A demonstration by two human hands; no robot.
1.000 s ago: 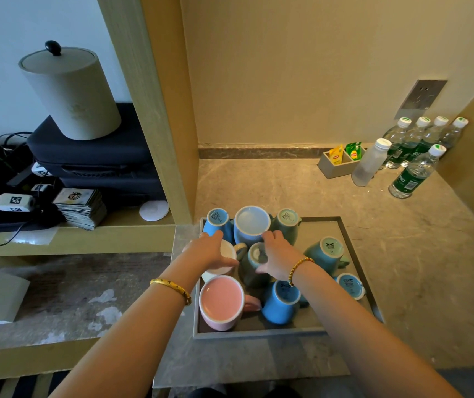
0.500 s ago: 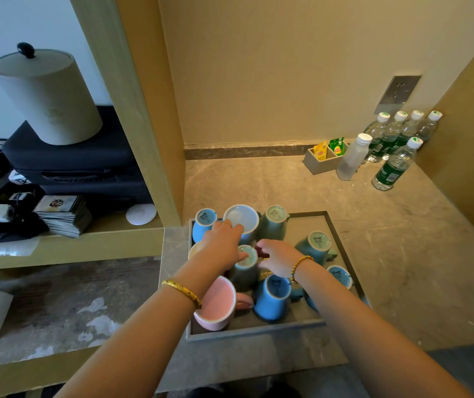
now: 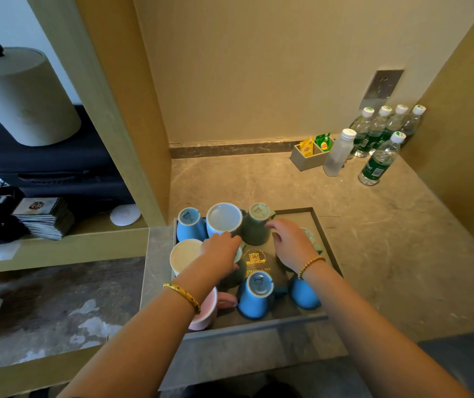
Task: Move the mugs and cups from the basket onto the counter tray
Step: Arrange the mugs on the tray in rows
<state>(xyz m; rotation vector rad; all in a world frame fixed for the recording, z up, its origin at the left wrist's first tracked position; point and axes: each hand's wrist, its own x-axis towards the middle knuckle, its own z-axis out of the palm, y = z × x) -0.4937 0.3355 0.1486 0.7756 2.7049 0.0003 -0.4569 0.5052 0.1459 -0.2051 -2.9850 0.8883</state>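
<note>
Counter tray [image 3: 326, 239]: sits on the stone counter, crowded with upturned mugs packed rim to rim; no basket is in view.
Crowding risk: mugs touch or nearly touch, so a nudge to one could knock its neighbour over or chip a rim.
Left hand [image 3: 220, 251]: fingers curled down over a dark green mug [image 3: 234, 275] mid-tray, apparently gripping it; a careless lift might clip the cream mug [image 3: 185, 255] beside it.
Right hand [image 3: 290, 242]: loosely curled beside the back green mug [image 3: 257, 228]; whether it grips anything cannot be told.
Blue mug [image 3: 254, 297]: near the front edge, exposed to a passing wrist.
</note>
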